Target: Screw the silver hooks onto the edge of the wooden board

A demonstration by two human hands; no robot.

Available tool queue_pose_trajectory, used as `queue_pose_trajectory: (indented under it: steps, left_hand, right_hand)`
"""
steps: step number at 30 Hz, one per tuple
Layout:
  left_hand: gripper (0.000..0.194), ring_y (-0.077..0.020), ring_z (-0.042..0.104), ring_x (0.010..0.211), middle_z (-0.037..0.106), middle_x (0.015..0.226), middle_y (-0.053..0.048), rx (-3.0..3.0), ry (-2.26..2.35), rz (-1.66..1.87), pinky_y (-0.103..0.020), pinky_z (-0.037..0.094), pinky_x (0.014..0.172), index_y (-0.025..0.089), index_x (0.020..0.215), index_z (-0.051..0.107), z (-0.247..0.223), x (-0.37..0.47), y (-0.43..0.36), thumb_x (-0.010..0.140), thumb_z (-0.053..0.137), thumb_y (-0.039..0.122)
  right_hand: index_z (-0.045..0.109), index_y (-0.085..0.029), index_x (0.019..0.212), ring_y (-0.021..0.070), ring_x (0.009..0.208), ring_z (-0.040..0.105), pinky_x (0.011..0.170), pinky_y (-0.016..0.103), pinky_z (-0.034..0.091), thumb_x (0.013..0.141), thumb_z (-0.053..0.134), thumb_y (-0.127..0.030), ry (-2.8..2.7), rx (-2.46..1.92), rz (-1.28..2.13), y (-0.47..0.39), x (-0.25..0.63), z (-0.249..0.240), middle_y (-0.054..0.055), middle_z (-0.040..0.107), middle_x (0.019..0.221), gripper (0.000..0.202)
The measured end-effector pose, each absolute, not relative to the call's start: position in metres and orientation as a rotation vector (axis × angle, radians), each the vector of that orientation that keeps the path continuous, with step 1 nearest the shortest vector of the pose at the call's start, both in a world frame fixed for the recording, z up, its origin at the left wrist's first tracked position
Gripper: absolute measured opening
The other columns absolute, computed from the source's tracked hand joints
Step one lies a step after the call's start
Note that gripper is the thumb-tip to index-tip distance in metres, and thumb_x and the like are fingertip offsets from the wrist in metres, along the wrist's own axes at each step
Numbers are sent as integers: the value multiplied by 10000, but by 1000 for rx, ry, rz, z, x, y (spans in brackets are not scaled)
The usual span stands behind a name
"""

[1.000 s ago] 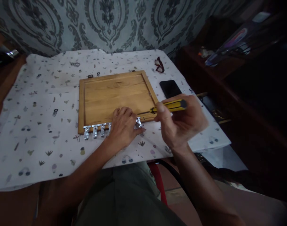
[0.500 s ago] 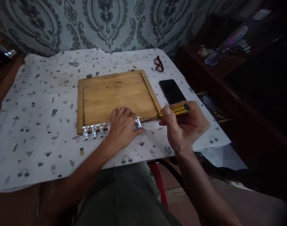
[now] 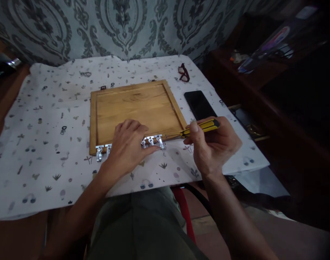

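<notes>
Gripping the screwdriver [image 3: 208, 125], the right hand [image 3: 216, 146] could gouge the wooden board [image 3: 132, 108] on the table [image 3: 51, 119] if its tip slips while the left hand [image 3: 127, 146], its hold unclear, braces the near-edge metal clips [image 3: 160, 141] loosely.

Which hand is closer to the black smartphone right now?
Right. The right hand, holding the yellow-and-black screwdriver, is by the near end of the smartphone; the left hand is farther off, at the near edge of the wooden panel.

Phone [image 3: 200, 104] near eyeglasses [image 3: 184, 73].
</notes>
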State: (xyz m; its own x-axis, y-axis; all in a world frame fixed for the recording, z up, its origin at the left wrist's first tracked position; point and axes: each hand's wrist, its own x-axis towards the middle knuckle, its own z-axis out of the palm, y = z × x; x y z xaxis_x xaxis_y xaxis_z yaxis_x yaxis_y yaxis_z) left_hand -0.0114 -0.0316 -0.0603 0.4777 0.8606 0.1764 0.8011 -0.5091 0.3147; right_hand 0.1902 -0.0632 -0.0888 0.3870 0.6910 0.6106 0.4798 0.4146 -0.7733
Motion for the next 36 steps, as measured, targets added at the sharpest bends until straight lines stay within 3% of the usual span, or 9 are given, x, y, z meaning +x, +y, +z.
queue_pose_trajectory:
  steps: [6,16,24,30,36]
  left_hand:
    - [347,-297,614,1063,697,1007,-67,2492,1417,477,-450,493,932,181,971,703,-63,-27,-42,825,878,442]
    - [410,-326,604,1186,709,1164,-102,2557,1437,691,-488,504,1025,192,1150,678,-87,-35,-58,861,842,433]
    - [368,-330,571,1271,683,1197,-114,2603,1430,1038,-559,506,1115,226,1288,564,-94,-70,-79,967,720,315]
    - [404,-327,590,1241,672,1182,-91,2610,1532,1084,-581,529,1068,291,1316,536,-104,-103,-92,960,702,196]
    - [292,-327,599,1203,687,1140,-104,2599,1513,1279,-547,552,1014,217,1234,603,-117,-110,-88,963,710,209]
  right_hand:
    - [628,-261,812,130,475,609,427,276,465,931,753,-410,-1219,-1194,186,-60,185,-84,-55,625,623,228]
    - [644,-253,857,120,515,667,460,260,564,912,761,-486,-1243,-1155,332,-46,174,-86,-36,666,754,266]
    - [682,-250,887,117,534,665,503,260,550,910,787,-364,-1277,-1176,372,-43,177,-95,-42,665,738,157]
    - [679,-239,894,115,535,648,512,262,541,911,781,-347,-1348,-1209,352,-42,181,-100,-36,670,740,149]
    - [673,-230,855,122,497,654,475,256,518,901,765,-473,-1237,-1196,337,-44,174,-90,-30,687,724,264]
